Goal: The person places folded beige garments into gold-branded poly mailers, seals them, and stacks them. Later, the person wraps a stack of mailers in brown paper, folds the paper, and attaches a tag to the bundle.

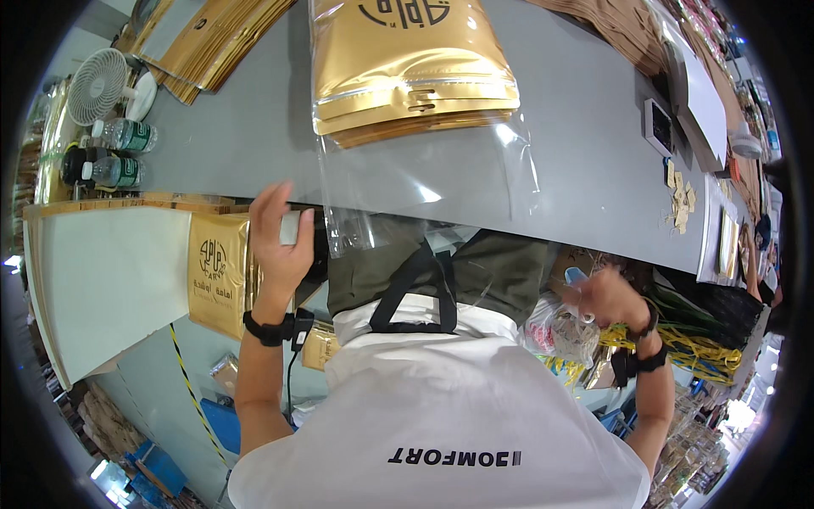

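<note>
A stack of gold pouches (416, 70) lies inside a clear plastic bag (432, 172) on the grey table. The bag's near end hangs over the table edge towards my lap. My left hand (280, 238) is raised at the table edge, left of the bag, fingers apart and holding nothing. To the right, below the edge, my right hand (607, 296) is blurred, its fingers closed around a light-blue object (575, 277) that cannot be told exactly. Beneath that hand is a crumpled clear plastic bag (559, 331).
Bundled gold pouches (210, 44), a white fan (98, 86) and water bottles (130, 135) are at the table's left. Brown pouches (610, 32), a small black-and-white box (658, 127) and tags on strings (680, 200) lie at the right. More gold pouches (219, 273) stand below the left edge.
</note>
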`<move>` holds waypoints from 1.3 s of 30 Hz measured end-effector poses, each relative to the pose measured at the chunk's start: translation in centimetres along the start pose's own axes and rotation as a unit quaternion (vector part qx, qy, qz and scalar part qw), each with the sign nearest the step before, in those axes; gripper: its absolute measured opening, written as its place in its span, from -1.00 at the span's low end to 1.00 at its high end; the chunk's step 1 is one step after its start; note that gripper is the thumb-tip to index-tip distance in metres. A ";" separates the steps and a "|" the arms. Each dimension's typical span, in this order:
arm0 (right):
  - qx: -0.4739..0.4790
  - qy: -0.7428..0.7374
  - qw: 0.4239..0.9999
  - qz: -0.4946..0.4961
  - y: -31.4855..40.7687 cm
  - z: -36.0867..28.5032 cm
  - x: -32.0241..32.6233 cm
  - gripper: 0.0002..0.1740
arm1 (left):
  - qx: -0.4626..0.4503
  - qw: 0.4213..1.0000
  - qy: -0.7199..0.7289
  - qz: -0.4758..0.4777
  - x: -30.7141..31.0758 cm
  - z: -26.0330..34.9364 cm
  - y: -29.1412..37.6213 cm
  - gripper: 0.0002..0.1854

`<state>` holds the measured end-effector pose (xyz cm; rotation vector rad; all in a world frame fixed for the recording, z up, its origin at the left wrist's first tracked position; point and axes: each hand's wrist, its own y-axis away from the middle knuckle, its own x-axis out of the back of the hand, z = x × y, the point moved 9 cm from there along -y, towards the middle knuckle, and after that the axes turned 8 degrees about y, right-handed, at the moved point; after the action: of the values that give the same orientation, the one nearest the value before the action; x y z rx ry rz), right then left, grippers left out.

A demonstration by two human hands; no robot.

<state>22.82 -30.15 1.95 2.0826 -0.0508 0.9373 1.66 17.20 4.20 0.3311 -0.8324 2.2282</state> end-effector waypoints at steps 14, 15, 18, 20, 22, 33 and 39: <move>0.309 0.135 0.824 0.455 -11.0 -12.4 15.4 -0.67 | -0.136 0.983 -0.017 -0.120 -2.7 1.6 -6.1 -0.71; 0.272 0.049 0.848 0.452 -11.5 -11.4 15.7 -0.67 | -0.091 0.991 0.037 -0.095 -2.4 1.1 -6.6 -0.66; 0.185 -0.179 0.847 0.465 -12.7 -9.1 15.9 -0.48 | 0.062 0.994 0.082 -0.026 -2.9 -0.6 -7.4 -0.62; 0.147 -0.326 0.810 0.466 -14.0 -8.3 15.4 -0.47 | 0.137 0.984 0.117 -0.002 -3.5 -1.5 -7.8 -0.59; 0.115 -0.406 0.779 0.464 -14.9 -7.8 15.0 -0.49 | 0.189 0.968 0.165 0.014 -4.2 -2.2 -8.3 -0.56; -0.073 0.051 0.686 0.722 -9.7 -13.1 19.6 -0.73 | 0.272 0.939 0.210 0.017 -6.0 -3.2 -8.5 -0.49; 0.238 0.225 0.753 0.571 -14.9 -23.7 16.5 -0.42 | 0.293 0.933 0.207 0.018 -6.0 -3.9 -8.2 -0.49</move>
<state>25.58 0.86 11.30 2.0981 -1.0247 2.3710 11.76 20.85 2.32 0.1044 0.0626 2.4212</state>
